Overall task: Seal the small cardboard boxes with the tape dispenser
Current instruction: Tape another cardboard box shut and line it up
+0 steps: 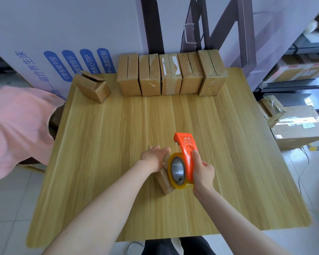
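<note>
Here my right hand [203, 172] clamps the orange plastic tape dispenser [187, 153], my left hand [155, 155] grips the small brown cardboard box [165, 183]; the white carton [35, 34] at ten o'clock reads "磁疗养生床".

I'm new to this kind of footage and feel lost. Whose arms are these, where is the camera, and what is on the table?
There is no machine here: these are a person's two bare arms, filmed by one wide-angle camera worn on their head, looking forward and down. The right hand grips an orange tape dispenser with a roll of clear tape, set against a small box on the wooden table. The left hand holds that box steady. At the far edge a row of five boxes stands side by side, tape showing on some, and left of them lies a tilted open box.
</note>
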Demonstrator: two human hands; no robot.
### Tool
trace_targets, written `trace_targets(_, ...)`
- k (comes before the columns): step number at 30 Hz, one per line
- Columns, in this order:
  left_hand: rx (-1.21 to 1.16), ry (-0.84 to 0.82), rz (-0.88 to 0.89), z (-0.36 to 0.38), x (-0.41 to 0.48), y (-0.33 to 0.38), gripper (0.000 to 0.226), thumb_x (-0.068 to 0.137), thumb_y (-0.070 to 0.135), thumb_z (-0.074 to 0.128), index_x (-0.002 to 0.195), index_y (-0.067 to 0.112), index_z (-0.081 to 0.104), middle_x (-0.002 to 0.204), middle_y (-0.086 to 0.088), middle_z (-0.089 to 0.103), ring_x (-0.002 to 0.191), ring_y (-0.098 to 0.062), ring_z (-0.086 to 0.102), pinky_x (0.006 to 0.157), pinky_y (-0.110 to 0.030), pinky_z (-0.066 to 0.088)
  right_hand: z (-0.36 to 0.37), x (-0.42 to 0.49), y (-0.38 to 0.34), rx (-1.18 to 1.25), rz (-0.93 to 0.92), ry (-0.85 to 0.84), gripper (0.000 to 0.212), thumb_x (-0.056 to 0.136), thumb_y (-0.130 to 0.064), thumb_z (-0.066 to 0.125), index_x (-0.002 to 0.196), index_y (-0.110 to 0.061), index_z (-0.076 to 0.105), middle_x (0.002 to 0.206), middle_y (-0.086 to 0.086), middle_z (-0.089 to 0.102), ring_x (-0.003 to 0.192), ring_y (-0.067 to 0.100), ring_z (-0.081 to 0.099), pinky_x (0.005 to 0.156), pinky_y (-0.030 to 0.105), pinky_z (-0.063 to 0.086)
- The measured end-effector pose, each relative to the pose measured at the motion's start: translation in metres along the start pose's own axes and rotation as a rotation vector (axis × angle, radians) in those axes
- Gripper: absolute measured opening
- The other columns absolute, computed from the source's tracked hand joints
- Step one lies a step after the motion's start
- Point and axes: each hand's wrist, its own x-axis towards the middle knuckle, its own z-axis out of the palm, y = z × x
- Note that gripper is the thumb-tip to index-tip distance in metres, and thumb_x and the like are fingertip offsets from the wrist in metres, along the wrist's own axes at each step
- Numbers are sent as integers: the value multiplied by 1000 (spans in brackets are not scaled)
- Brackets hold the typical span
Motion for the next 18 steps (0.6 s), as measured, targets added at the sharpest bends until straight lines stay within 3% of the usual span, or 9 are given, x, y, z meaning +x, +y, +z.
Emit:
trace_targets(2, -63, 24, -39, -4, 2, 0, 49, 89, 19, 53, 132, 32, 35, 133, -7, 41, 117, -31, 42, 84, -42, 42, 0, 0, -1, 1, 0, 0, 48, 86, -51, 64, 64, -9, 55, 60, 6, 55, 53, 18, 53, 55, 28, 45)
trace_targets(5, 86, 104, 18, -5, 1, 1, 79, 80, 16, 67, 141, 39, 22, 151, -6, 20, 137, -33, 23, 108, -55, 25, -1, 0, -2, 4, 1, -11, 47, 86, -50, 64, 66, -8, 57, 61, 6, 57, 55, 19, 54, 56, 28, 46)
trace_targets(7, 186, 119, 96, -5, -2, 2, 64, 80, 16, 67, 130, 41, 39, 156, -6, 15, 144, -32, 11, 112, -62, 9, -1, 1, -1, -4, -6, -13, 48, 86, -51, 64, 69, -7, 58, 63, 7, 58, 57, 20, 54, 57, 30, 46)
trace_targets(9, 231, 134, 126, -6, 0, 0, 44, 82, 22, 65, 120, 39, 51, 152, -4, 25, 143, -29, 14, 112, -65, 5, -1, 1, 0, -15, -9, -15, 48, 86, -52, 63, 70, -7, 57, 63, 8, 56, 56, 20, 53, 57, 30, 46)
trace_targets(13, 176, 118, 79, -9, 1, -2, 48, 84, 29, 64, 128, 37, 47, 129, 6, 54, 127, -22, 40, 110, -55, 21, -2, 2, 2, -18, -13, -18, 48, 85, -53, 63, 71, -7, 59, 65, 8, 57, 59, 21, 55, 60, 32, 47)
trace_targets(16, 48, 112, 45, -10, -1, 1, 43, 84, 18, 63, 125, 27, 52, 123, 4, 60, 111, -23, 56, 89, -36, 46, -1, 2, 2, -19, -12, -22, 49, 85, -53, 63, 70, -7, 58, 64, 8, 58, 59, 21, 55, 60, 32, 48)
trace_targets(18, -44, 91, -18, -11, 1, 2, 42, 83, 16, 64, 122, 26, 57, 120, 4, 63, 103, -23, 61, 79, -31, 52, -1, 2, 2, -20, -13, -16, 49, 86, -53, 63, 68, -8, 58, 63, 8, 57, 57, 20, 54, 59, 31, 47)
